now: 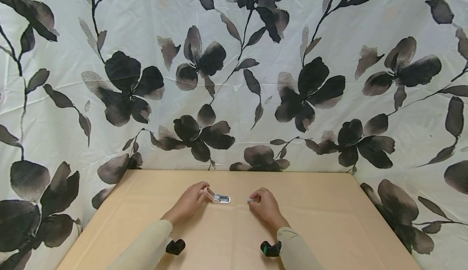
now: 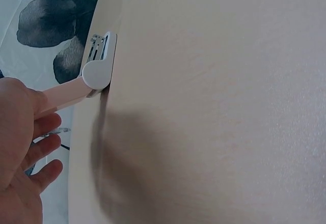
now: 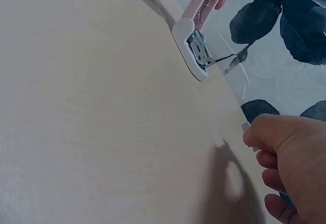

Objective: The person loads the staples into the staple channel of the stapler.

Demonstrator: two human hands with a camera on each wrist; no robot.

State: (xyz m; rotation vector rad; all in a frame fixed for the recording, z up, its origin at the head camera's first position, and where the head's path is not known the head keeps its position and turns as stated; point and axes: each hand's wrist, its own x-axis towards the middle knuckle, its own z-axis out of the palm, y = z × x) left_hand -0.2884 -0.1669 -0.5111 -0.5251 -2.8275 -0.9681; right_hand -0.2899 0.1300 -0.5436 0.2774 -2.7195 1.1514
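Observation:
A small pink-and-white stapler (image 1: pixel 221 199) stands with its top swung up and its white base low over the table. My left hand (image 1: pixel 191 199) grips the raised pink top (image 2: pixel 63 92) between thumb and fingers. Inside the base, the metal staple channel (image 3: pixel 199 50) lies exposed in the right wrist view. To the right, my right hand (image 1: pixel 265 207) pinches a small grey strip of staples (image 3: pixel 245 127) between thumb and forefinger, mostly covered by the fingers. A short gap separates the strip from the stapler's front end.
The light wooden-toned table (image 1: pixel 329 205) ends at a far edge just beyond both hands. Behind it hangs a white cloth (image 1: pixel 234 99) with dark flowers. Black wrist devices (image 1: pixel 175 247) sit under both forearms.

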